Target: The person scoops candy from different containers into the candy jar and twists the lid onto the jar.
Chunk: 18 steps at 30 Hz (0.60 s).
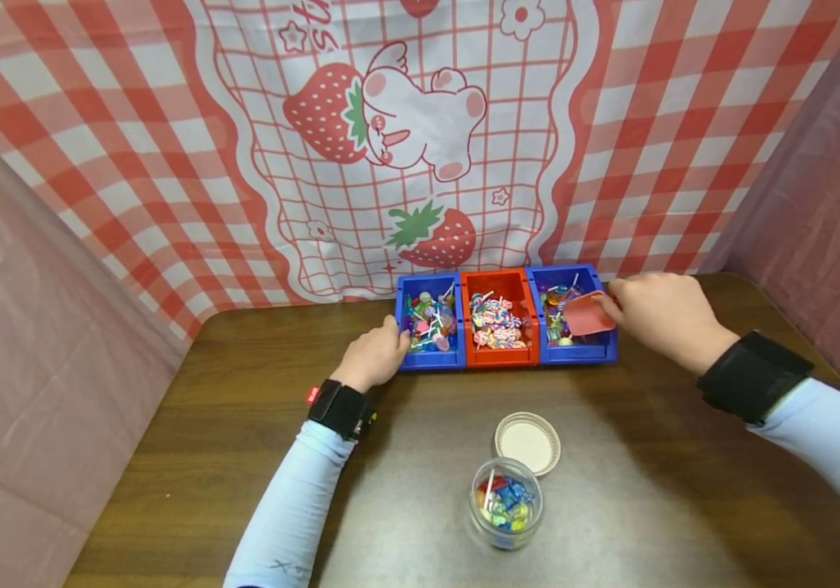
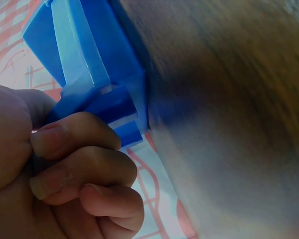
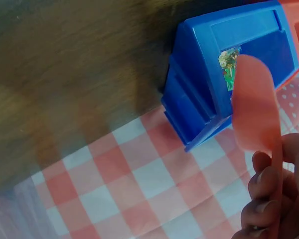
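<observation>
Left hand [image 1: 374, 353]: I'm gripping the left blue bin [image 1: 430, 360] by its left edge, steadying it.
Right hand [image 1: 665, 314]: I'm grasping the pink scoop [image 1: 588, 314] by its handle, over the right blue bin [image 1: 577, 354].
Candies [image 1: 556, 297]: I'm judging slow, shallow scooping safest against spills.

The brown desk [image 1: 228, 457] carries three bins side by side between the left hand [image 1: 370, 358] and right hand [image 1: 665, 316]: left bin [image 1: 430, 361], red bin [image 1: 502, 357], right bin [image 1: 578, 354]. On the near side of both hands lies a lid [image 1: 527, 443], with a jar [image 1: 505, 538] upright just beside it.
</observation>
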Available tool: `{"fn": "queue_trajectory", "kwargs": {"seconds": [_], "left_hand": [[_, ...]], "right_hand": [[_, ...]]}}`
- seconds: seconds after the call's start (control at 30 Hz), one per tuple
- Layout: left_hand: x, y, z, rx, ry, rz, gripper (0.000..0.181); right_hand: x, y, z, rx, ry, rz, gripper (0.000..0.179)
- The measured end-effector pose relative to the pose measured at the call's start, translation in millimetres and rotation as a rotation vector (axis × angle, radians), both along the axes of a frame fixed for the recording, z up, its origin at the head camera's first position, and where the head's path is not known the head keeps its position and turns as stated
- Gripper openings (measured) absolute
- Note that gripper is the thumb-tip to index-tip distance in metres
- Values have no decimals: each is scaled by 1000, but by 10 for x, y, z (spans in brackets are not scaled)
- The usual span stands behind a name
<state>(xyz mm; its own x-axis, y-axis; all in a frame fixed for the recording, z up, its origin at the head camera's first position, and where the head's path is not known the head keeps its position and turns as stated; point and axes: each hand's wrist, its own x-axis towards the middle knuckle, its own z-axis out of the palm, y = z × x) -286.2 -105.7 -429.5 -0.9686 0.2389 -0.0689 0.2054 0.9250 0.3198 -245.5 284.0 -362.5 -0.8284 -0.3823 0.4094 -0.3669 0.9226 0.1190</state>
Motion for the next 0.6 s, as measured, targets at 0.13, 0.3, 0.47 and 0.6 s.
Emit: {"fn": "queue_trajectory", "kwargs": {"seconds": [0.13,0.3,0.47,0.6], "left_hand": [[8,-12,-2,8,-3,2,42],[10,-30,-11,6,-2,10,41],[11,-21,-4,7,-1,1,42],[11,-3,10,9,-2,-2,43]], "right_hand": [[-33,-86,-55,26,113,52,38],[-73,-192,-111,55,123,76,34],[-155,-208,-177,79,81,111,29],[-227,-190,-185,57,-28,69,28]]}}
